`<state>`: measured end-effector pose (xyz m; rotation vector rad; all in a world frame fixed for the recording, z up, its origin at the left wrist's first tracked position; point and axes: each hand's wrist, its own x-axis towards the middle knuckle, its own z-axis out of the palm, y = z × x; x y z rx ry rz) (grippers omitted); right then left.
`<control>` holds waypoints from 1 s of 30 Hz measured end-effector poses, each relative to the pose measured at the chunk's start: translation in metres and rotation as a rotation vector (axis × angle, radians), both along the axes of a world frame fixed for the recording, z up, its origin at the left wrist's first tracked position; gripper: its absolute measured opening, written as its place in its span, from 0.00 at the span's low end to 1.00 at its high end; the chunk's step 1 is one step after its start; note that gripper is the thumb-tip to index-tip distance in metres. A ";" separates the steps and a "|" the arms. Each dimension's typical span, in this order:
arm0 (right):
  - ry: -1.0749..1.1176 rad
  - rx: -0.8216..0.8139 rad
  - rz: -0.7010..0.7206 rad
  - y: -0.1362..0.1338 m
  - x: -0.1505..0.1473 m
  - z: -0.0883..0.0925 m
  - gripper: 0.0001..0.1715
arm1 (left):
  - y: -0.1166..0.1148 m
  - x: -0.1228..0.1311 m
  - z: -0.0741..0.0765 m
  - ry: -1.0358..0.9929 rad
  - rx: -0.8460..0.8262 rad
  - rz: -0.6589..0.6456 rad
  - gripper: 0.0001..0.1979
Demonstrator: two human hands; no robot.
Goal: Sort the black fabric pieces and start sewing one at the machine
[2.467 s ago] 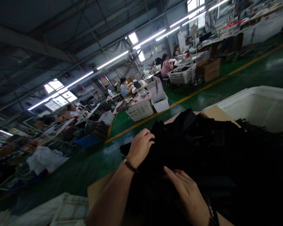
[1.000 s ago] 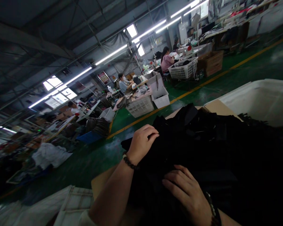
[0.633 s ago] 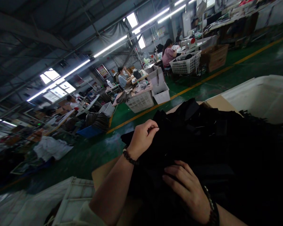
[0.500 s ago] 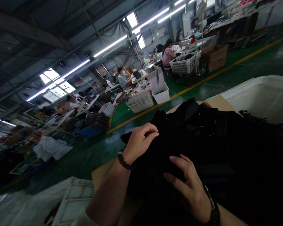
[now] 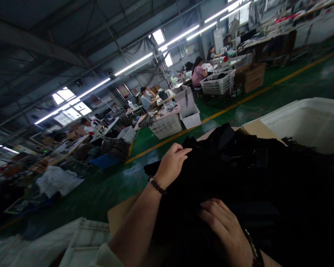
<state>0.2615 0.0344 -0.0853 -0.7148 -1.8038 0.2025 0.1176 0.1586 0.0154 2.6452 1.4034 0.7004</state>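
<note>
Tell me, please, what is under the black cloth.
Cardboard shows past the edges of the black cloth, on the left and at the far side. Whatever lies directly underneath is hidden.

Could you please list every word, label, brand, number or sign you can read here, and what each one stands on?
None can be read.
Framed poster in the background: too small and blurred to read.
Brown box farther right: any print is too blurred to read.
Black cloth in front: no lettering shows.

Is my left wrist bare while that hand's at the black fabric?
No, a dark beaded bracelet circles the wrist of the left hand, which is at the black fabric.
</note>
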 end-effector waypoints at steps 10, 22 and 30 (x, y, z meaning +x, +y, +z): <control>-0.006 -0.011 0.056 0.005 0.003 0.014 0.16 | 0.007 0.003 -0.004 0.169 0.154 -0.061 0.04; -0.044 -0.005 -0.096 0.009 0.004 0.006 0.19 | -0.060 -0.002 0.041 -0.022 -0.485 -0.370 0.05; 0.022 0.014 -0.040 0.005 0.003 0.012 0.14 | 0.003 0.005 -0.005 0.057 0.012 -0.015 0.11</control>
